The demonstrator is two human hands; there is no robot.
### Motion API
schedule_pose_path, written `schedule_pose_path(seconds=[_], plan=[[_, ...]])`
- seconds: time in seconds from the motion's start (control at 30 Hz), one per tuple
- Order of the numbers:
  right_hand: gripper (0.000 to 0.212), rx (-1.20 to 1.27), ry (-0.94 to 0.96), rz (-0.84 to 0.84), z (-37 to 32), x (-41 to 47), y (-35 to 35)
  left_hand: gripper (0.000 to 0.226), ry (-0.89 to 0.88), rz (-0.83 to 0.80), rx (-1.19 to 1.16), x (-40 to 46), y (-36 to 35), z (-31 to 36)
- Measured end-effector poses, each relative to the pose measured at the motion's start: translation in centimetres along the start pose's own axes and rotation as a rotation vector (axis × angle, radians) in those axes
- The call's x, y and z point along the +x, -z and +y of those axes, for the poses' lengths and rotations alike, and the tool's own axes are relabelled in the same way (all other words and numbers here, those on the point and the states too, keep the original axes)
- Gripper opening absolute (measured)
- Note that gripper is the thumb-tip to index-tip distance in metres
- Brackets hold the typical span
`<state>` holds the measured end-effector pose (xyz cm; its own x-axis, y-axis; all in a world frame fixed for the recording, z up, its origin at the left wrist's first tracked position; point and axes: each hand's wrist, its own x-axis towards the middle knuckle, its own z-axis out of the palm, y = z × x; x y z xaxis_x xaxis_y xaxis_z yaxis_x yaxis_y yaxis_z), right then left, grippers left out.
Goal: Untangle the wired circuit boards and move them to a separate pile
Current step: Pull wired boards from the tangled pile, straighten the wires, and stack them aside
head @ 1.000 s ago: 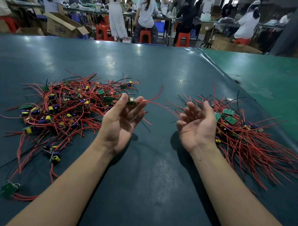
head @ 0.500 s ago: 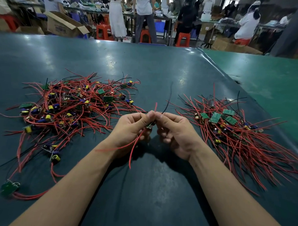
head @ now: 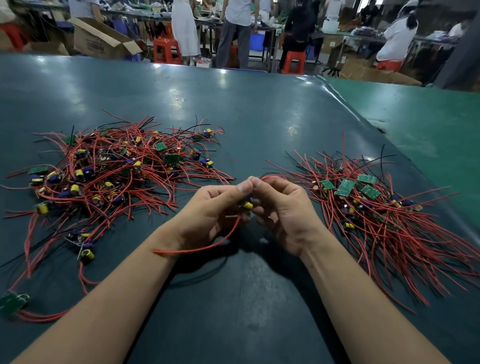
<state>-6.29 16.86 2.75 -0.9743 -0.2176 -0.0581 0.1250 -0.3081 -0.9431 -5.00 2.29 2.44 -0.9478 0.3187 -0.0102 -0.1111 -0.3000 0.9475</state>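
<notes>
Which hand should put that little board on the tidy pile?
Probably the right hand. Both hands pinch the small circuit board, but the sorted pile lies just beside the right hand, while the left hand sits nearer the tangled pile.

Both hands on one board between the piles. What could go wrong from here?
1. The red wire trailing across the left wrist may catch as the board moves.
2. Left hand and right hand pinch near the wire ends; pulling could strain them.
3. The right pile lies loose, so wires might re-tangle.
</notes>
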Motion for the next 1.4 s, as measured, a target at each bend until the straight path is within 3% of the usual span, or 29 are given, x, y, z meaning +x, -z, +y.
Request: schedule_pose_path(seconds=[0.1,0.3,0.4,0.6,0.77,0.93,1.03,1.13,1.27,1.33,1.4], plan=[[0.016,0.049,0.020,0.021,0.2,0.1,0.0,0.026,0.029,0.006,-0.035,0.0,-0.1,0.1],[0.013,0.127,0.177,0.282,-0.4,0.9,0.8,0.026,0.055,0.040,0.029,-0.2,-0.1,0.0],[0.020,0.232,0.210,0.331,-0.7,1.1,1.4,0.027,0.039,0.021,0.069,-0.3,-0.1,0.0],[0.040,0.201,0.062,0.294,-0.6,1.3,1.4,0.028,0.029,-0.003,0.082,-0.8,-0.2,0.1],[0.035,0.031,0.219,0.373,-0.1,1.4,1.7,0.024,0.048,-0.030,0.088,-1.3,-0.3,0.5],[0.029,0.100,0.219,0.476,-0.6,1.6,2.5,0.025,0.070,-0.093,0.119,-1.4,0.0,0.5],[0.044,0.195,0.108,0.545,-0.9,1.5,2.7,0.026,0.059,0.019,0.034,-0.7,-0.1,0.3],[0.069,0.208,0.010,0.491,-0.6,1.3,2.1,0.037,-0.003,0.113,-0.022,0.0,-0.2,0.1],[0.088,0.100,-0.074,0.234,-0.4,0.7,1.0,0.041,-0.033,0.151,-0.084,0.1,-0.1,0.1],[0.081,0.063,-0.085,0.185,-0.2,0.5,0.7,0.043,-0.037,0.156,-0.068,0.0,-0.1,0.1],[0.053,-0.034,-0.088,0.113,0.1,0.5,0.6,0.044,-0.031,0.156,-0.031,0.0,-0.1,0.1]])
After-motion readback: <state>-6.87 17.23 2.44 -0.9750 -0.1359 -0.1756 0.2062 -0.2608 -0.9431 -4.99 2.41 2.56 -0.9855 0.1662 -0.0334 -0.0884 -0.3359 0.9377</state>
